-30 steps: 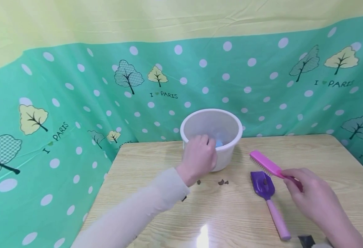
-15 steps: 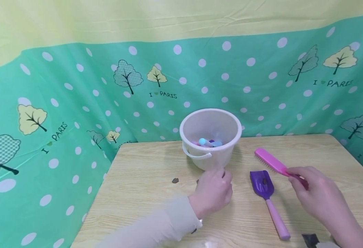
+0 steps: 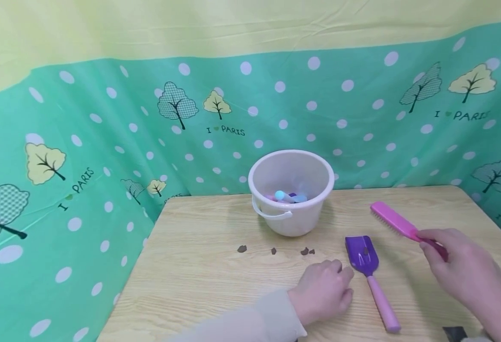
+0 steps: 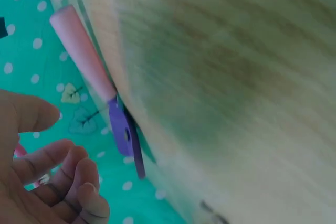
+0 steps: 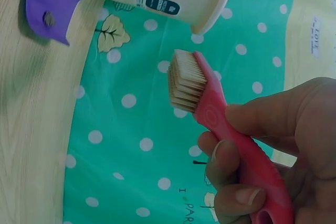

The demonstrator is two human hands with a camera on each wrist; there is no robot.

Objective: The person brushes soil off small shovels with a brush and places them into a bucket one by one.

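My right hand (image 3: 468, 263) grips a pink scrubbing brush (image 3: 392, 218) by its handle, held over the right of the table. In the right wrist view the brush (image 5: 210, 100) has pale bristles, and the thumb and fingers wrap its handle. My left hand (image 3: 324, 289) is low over the table, just left of a purple toy shovel (image 3: 363, 254) with a pink handle. The left wrist view shows its fingers (image 4: 65, 163) loosely bent, a gap between them and the thumb. A small brown piece (image 3: 366, 251) lies in the shovel's scoop.
A white bucket (image 3: 302, 222) with coloured items (image 3: 291, 196) inside stands at the table's back edge. Several brown scraps (image 3: 242, 248) lie in a row before it. Green dotted cloth (image 3: 216, 161) hangs behind and beside the wooden table (image 3: 182, 266).
My left hand has come from the bucket's rim toward the front right, beside the shovel. The right hand has moved right with the brush. Bucket and shovel stay put.
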